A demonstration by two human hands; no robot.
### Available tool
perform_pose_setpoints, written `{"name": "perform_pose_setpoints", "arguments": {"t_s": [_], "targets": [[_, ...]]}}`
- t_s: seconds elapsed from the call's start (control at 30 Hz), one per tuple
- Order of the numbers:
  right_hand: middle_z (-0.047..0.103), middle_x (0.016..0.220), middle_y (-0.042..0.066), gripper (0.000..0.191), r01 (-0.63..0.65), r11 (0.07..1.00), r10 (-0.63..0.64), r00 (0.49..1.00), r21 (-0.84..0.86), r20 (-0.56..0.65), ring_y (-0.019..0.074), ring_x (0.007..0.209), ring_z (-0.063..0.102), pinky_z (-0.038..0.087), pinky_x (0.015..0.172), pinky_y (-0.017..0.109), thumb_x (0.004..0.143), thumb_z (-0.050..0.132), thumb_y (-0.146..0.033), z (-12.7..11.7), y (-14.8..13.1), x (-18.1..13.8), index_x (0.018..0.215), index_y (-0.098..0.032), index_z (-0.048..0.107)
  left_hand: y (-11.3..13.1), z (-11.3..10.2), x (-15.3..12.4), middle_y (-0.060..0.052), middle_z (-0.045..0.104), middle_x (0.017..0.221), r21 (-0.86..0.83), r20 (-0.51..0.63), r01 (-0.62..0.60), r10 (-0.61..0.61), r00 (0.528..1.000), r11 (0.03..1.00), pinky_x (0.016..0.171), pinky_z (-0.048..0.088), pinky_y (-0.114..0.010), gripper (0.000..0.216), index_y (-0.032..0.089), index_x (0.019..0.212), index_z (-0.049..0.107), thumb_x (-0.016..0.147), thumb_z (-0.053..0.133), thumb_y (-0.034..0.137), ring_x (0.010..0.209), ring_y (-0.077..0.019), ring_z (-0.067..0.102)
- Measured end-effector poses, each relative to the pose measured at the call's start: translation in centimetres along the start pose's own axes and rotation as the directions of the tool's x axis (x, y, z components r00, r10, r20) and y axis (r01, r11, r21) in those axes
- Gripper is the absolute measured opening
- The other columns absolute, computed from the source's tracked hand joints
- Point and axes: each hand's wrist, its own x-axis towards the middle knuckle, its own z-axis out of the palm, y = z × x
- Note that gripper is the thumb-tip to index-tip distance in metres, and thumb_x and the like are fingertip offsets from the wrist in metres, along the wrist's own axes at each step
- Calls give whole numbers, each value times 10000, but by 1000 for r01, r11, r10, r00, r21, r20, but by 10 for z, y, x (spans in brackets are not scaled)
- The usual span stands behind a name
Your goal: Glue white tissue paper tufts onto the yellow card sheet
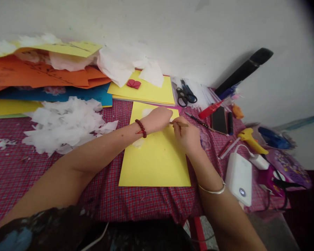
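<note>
A yellow sheet of paper (157, 164) lies in front of me, with pale whitish patches on it near its left edge and top. My left hand (159, 118), below a dark red bead bracelet, rests over the sheet's upper part. Its fingers are curled and turned away, so anything in them is hidden. Close beside it, my right hand (187, 136) grips a thin brown stick (182, 124) between thumb and fingers, its tip pointing toward the left hand. The kind of stick does not show clearly.
Torn white tissue paper (65, 125) is heaped at left, below stacked coloured sheets (47, 71). Black scissors (184, 96) and a folded red paper piece (133, 83) lie behind. At right are a phone (219, 119), a yellow glue gun (251, 139) and a white power bank (239, 177).
</note>
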Motion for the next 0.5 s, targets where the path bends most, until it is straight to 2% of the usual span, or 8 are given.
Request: {"name": "perform_pose_setpoints", "arguments": {"t_s": [0.13, 0.23, 0.3, 0.37, 0.43, 0.5], "targets": [[731, 977, 75, 251, 42, 999, -41, 999, -7, 21, 188, 723, 656, 397, 605, 280, 957, 400, -283, 3, -1, -3, 950, -204, 639, 0, -2, -1, -175, 718, 860, 10, 14, -11, 11, 1000, 1000, 671, 426, -318, 228, 56, 966, 696, 883, 492, 112, 850, -272, 689], [714, 879, 59, 199, -12, 983, 18, 999, 183, -30, 177, 694, 656, 441, 606, 277, 934, 440, -300, 2, 6, -3, 941, -205, 615, -1, -3, 0, -186, 721, 880, 0, 18, 9, -9, 1000, 1000, 676, 434, -333, 224, 55, 964, 704, 878, 511, 130, 854, -290, 689], [676, 757, 28, 178, -84, 906, 158, 977, 416, -146, 160, 618, 639, 468, 572, 269, 926, 452, -332, 0, 10, -2, 916, -208, 579, -3, -3, 1, -196, 722, 891, -15, 8, 13, -13, 1000, 1000, 673, 434, -338, 227, 50, 964, 711, 868, 527, 142, 848, -297, 687], [632, 658, -6, 153, -121, 774, 318, 923, 622, -216, 141, 531, 606, 466, 511, 253, 910, 469, -348, -3, 13, 0, 880, -216, 540, -6, -4, 4, -202, 722, 895, -23, 0, 3, -3, 1000, 1000, 661, 424, -334, 226, 46, 953, 718, 852, 539, 141, 831, -293, 683], [609, 607, -28, 130, -145, 668, 397, 899, 730, -184, 122, 474, 576, 446, 463, 233, 881, 500, -343, -2, 13, 2, 845, -220, 520, -10, -3, 7, -188, 725, 872, -28, 0, 2, -2, 1000, 1000, 641, 408, -324, 218, 59, 928, 725, 832, 543, 130, 797, -275, 676], [609, 594, -35, 131, -173, 621, 384, 917, 765, -104, 109, 452, 565, 434, 441, 218, 857, 525, -343, 1, 13, 3, 832, -214, 525, -14, -1, 11, -158, 721, 818, -55, -4, 16, -17, 1000, 998, 616, 388, -311, 208, 84, 896, 730, 820, 540, 125, 742, -246, 662]]}}
